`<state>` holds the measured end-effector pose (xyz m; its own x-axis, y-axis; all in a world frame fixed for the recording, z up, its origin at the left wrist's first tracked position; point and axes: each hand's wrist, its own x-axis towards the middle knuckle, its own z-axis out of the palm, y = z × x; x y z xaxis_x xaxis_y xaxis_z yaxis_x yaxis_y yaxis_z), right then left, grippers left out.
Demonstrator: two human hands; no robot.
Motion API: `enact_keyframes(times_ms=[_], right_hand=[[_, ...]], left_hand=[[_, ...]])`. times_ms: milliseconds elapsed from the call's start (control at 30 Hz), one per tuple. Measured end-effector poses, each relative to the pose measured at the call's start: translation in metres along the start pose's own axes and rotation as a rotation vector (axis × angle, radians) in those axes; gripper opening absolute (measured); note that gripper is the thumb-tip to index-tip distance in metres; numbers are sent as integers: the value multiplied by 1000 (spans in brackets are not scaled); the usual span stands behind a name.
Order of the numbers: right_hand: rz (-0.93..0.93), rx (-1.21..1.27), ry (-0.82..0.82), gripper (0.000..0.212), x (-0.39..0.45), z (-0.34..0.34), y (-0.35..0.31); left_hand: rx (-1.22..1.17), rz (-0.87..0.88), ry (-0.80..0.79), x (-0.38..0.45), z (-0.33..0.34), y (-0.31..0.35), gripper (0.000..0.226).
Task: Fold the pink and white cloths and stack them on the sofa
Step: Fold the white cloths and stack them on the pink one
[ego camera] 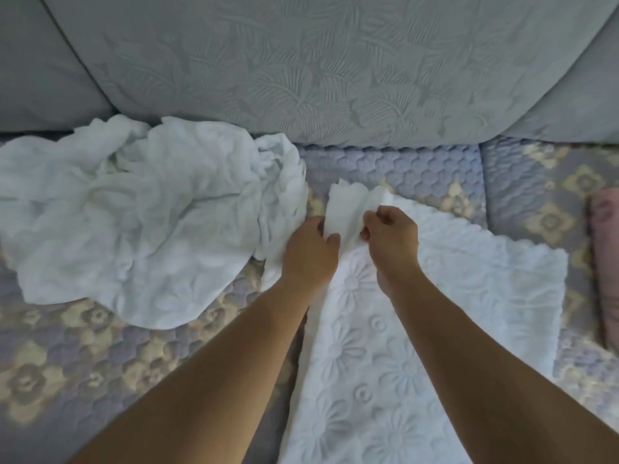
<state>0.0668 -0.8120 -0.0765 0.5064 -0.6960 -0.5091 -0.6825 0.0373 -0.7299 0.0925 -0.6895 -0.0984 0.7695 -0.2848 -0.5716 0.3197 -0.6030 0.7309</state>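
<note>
A white cloth with an embossed flower pattern (418, 329) lies spread over the sofa seat (83, 363), running from the middle to the bottom edge. Its far corner is lifted. My left hand (310, 252) grips that corner from the left, and my right hand (393, 239) pinches it from the right. A crumpled white cloth (144, 212) is heaped on the seat to the left, touching the left hand's side. A pink cloth (606, 262) shows only as a strip at the right edge.
The grey embossed back cushions (301, 68) rise right behind the cloths. The quilted blue seat cover with beige flowers shows bare at the bottom left and in a band at the right (536, 195).
</note>
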Motion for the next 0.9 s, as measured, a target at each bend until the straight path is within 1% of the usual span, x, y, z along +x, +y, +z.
enact_keyframes(times_ms=[100,200,300,367,433,500,600,700,767,800,833,900], right_hand=[[-21,21,-20,6,1,5,-5],[-37,-70,-63,5,1,11,-4],[0,-77,-96,6,5,15,-5],[22,-16,-57,3,6,16,-7],[33,37,-30,19,8,14,-7],[57,45,-52,29,11,14,-5],[98,3,-87,20,19,13,-6],[125,94,-22,10,19,9,-10],[85,135,58,14,15,4,-16],[43,133,84,12,12,2,-20],[-2,117,99,8,8,1,-24],[-48,51,106,5,0,2,-31]], left_hand=[[-127,-13,13,18,0,6,21],[-230,-62,72,22,-1,15,19],[-345,-13,-31,17,2,21,19],[-314,42,-77,16,5,24,23],[-251,68,-37,15,6,26,18],[-229,35,26,15,7,23,17],[-198,-3,69,17,7,20,16],[-243,-107,120,21,6,18,25],[-320,-159,130,23,3,18,18],[-358,-170,124,23,1,20,12],[-384,-170,110,22,0,22,11],[-404,-118,67,19,-1,27,25]])
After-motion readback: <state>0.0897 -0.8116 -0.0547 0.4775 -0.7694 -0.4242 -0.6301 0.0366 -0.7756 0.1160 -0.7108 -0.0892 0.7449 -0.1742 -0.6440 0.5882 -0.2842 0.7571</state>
